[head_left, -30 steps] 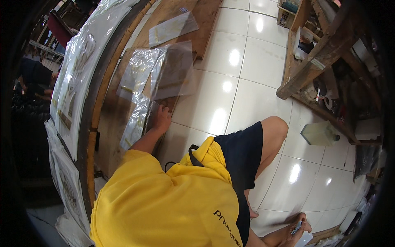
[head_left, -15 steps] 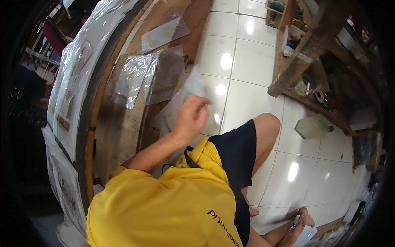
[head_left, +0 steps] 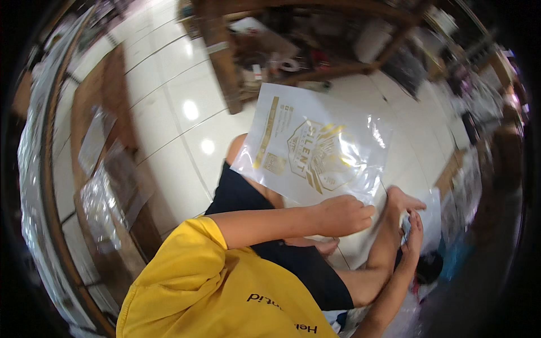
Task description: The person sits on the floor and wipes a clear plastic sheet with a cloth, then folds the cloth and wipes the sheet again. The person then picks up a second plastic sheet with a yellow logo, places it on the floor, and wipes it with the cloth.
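Note:
A translucent plastic bag (head_left: 318, 149) with gold print spreads out in front of me, above my legs and the floor. My left hand (head_left: 345, 216) is closed in a fist at its near edge, gripping it. Further right, my right hand (head_left: 414, 234) is beside my bare foot, its fingers pressed together. A small pale blue thing (head_left: 406, 225) shows at its palm, too covered to name. Behind that hand lies a whitish sheet (head_left: 433, 219), partly hidden by it.
On the left, clear printed bags (head_left: 101, 203) lie on a low brown wooden board (head_left: 115, 84). Beyond it runs a long edge draped with plastic sheets (head_left: 42, 152). A wooden shelf (head_left: 222, 56) with tape and clutter stands ahead. Plastic heaps (head_left: 479, 174) lie at right.
My view has turned right. My left hand has swung from beside the board on the left across my lap, carrying the plastic bag. The right hand stays by my foot.

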A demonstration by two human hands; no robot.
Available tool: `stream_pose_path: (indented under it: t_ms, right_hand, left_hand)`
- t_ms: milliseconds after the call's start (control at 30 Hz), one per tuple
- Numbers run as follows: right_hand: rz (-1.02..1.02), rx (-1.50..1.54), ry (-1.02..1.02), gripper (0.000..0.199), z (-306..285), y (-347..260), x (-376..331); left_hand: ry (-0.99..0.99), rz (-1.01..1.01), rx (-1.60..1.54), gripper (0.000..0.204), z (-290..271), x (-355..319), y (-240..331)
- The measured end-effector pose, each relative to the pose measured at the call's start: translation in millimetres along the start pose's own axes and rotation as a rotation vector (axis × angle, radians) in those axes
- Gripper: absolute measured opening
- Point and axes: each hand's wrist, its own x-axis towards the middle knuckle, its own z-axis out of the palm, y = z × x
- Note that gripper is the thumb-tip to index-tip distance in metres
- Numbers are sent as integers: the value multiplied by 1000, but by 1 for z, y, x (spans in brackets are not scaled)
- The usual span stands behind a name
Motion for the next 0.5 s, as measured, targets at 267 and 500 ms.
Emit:
stream_pose_path:
  t_ms: [267, 500]
  right_hand:
    - [77, 461, 231, 27, -9, -5, -104]
    - [83, 894, 232, 35, -23, 5, -103]
  left_hand:
    - [-329, 152, -106, 12, 156, -14, 12]
    - [-578, 61, -117, 16, 203, -74, 12]
